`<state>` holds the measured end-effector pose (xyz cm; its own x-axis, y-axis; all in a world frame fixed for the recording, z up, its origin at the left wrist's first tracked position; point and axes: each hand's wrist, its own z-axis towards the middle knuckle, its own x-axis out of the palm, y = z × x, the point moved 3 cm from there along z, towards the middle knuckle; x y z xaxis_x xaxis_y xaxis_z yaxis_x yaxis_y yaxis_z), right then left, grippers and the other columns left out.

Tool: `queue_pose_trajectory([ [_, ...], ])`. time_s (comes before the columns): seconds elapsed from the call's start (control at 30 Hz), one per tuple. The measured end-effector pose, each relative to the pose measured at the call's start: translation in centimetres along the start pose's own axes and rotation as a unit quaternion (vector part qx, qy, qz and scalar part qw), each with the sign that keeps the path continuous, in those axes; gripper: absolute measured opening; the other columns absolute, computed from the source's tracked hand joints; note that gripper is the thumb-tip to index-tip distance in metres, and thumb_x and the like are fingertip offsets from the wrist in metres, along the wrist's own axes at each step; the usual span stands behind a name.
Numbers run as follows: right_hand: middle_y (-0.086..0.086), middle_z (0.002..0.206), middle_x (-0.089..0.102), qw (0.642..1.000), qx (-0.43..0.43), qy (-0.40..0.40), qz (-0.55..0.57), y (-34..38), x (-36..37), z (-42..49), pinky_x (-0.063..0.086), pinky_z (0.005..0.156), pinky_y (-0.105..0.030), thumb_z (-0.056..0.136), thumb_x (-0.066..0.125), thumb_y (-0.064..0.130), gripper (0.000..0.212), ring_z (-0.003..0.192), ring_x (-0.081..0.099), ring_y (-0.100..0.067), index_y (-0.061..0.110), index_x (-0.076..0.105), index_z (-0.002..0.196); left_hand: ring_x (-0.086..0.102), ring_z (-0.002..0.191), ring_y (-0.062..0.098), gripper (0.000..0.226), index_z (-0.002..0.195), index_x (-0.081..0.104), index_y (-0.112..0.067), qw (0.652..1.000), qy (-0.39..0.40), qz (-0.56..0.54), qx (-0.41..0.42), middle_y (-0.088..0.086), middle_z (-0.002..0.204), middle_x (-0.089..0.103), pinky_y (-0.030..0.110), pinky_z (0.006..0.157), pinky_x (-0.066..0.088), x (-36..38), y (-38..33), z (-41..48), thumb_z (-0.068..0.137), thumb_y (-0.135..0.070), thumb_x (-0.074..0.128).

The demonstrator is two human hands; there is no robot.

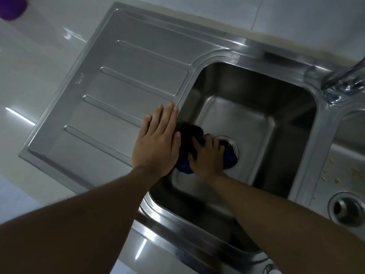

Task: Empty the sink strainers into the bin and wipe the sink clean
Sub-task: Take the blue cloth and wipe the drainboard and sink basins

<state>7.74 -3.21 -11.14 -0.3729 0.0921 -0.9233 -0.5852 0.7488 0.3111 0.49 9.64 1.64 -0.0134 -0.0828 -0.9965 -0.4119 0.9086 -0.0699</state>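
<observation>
**Head view: cloth worked over the drain while the rim is leaned on**

Head view only is given. A dark blue cloth (194, 155), bunched into a wad, is pressed onto the floor of the deep stainless-steel sink basin (254, 99) by the right hand (207, 157), whose fingers are curled over it; the wad is presumably kept bunched so that pressure can be put on the metal. The cloth is laid partly over the round steel drain opening (230, 144), where dirt would be expected to collect; whether a strainer is seated there cannot be told. The left hand (158, 139) is laid flat, fingers straight and together, on the ribbed steel draining board (110, 95) at the basin's edge, nothing being held; a brace for the body is judged to be its purpose. In the smaller second basin (347, 161) to the right, pale crumbs (338, 179) are scattered near its own round drain (348, 208), so that basin is judged not yet wiped. A chrome tap (345, 80) is mounted behind, between the basins.
</observation>
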Motion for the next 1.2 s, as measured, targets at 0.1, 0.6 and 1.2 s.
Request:
queue_pose_trajectory([
  [0.1,-0.011,0.128,0.049,0.992,-0.125,0.03,0.003,0.7,0.6,-2.5,0.036,0.089,-0.046,0.083,0.056,0.047,0.057,0.115,0.045,-0.035,0.031,0.053,0.138,-0.01,0.154,0.012,0.057,0.162,0.005,-0.023,1.0,-0.002,-0.006,0.003,-0.008,0.167,-0.003,0.036,0.126,0.0,0.0,0.1,0.0,0.108,-0.04,0.017],
  [0.6,-0.015,0.145,0.036,0.99,0.128,-0.051,-0.028,-5.8,-3.8,6.3,0.033,0.099,-0.05,0.095,0.052,0.03,0.055,0.125,0.036,-0.039,0.025,0.039,0.148,-0.009,0.155,0.014,0.065,0.162,0.004,-0.022,1.0,0.005,-0.003,0.01,-0.004,0.169,0.0,0.039,0.126,0.001,0.5,0.5,0.1,0.105,-0.049,0.022],
  [1.2,-0.017,0.149,0.028,0.908,0.113,0.313,-0.256,-10.4,-8.3,2.7,0.037,0.106,-0.053,0.08,0.075,0.043,0.101,0.13,0.042,-0.04,0.023,0.009,0.155,-0.004,0.156,0.017,0.064,0.161,0.008,-0.018,1.0,0.005,-0.009,0.018,-0.001,0.169,0.004,0.039,0.126,0.003,-0.2,0.2,0.1,0.105,-0.045,0.022],
])
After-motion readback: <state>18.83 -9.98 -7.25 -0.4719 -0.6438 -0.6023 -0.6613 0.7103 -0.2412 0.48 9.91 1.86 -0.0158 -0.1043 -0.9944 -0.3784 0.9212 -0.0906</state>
